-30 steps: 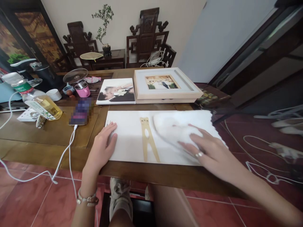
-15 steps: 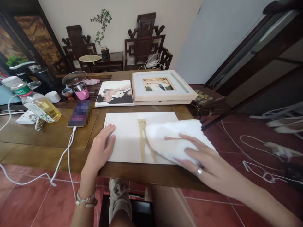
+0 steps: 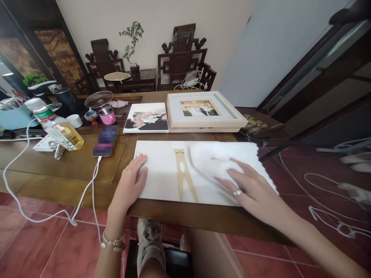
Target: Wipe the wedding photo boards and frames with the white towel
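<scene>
A large white flat album or board (image 3: 162,173) with a gold ribbon-like mark (image 3: 184,175) lies on the wooden table (image 3: 72,170) in front of me. My left hand (image 3: 130,185) rests flat on its left edge, fingers stretched out. My right hand (image 3: 249,189), with a ring on one finger, presses flat on a white fluffy cloth (image 3: 214,164) that lies over the right half of the white surface.
Behind it sit a photo print (image 3: 146,117) and a framed picture in a pale box (image 3: 203,112). To the left are a phone (image 3: 104,141) with white cable (image 3: 87,189), an oil bottle (image 3: 59,129), a pink cup (image 3: 107,116) and small dishes. Carved chairs stand behind.
My right hand has slid the white cloth away from me and to the right over the white surface, after drawing it nearer half a second ago. The left hand stays in place.
</scene>
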Action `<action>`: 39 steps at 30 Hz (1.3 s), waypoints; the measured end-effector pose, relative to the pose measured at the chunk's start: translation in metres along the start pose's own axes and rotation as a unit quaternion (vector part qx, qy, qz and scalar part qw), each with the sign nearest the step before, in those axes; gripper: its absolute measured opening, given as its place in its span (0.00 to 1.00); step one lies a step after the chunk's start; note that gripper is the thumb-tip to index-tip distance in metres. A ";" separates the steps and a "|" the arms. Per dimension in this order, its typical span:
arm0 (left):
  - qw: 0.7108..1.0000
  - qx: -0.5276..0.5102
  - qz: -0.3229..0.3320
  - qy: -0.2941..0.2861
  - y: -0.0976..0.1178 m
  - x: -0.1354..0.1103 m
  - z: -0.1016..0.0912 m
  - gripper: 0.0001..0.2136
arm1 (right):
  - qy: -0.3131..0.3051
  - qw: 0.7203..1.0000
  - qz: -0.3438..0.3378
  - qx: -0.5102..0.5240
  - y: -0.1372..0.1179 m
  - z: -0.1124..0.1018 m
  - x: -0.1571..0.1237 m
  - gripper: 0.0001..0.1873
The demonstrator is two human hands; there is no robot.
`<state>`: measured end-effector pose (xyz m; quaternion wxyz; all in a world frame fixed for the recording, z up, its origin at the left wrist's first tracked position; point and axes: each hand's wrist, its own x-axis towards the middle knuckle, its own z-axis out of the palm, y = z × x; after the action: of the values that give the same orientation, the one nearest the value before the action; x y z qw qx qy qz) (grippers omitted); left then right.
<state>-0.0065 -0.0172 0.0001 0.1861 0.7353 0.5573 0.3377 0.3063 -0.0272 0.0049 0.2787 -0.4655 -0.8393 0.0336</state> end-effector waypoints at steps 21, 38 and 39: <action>1.000 -0.001 -0.001 0.004 -0.001 0.001 0.001 0.18 | -0.101 0.994 -0.014 0.050 0.002 -0.016 -0.025 0.17; 1.000 -0.002 0.003 0.006 -0.001 0.001 0.001 0.16 | -0.048 0.999 0.010 0.018 0.012 -0.001 0.015 0.19; 1.000 -0.003 0.004 0.006 -0.001 0.001 0.001 0.17 | -0.049 0.999 -0.013 0.017 0.006 -0.004 0.005 0.17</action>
<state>-0.0068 -0.0159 -0.0012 0.1833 0.7347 0.5550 0.3444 0.3104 -0.0206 0.0089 0.2456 -0.4474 -0.8573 0.0671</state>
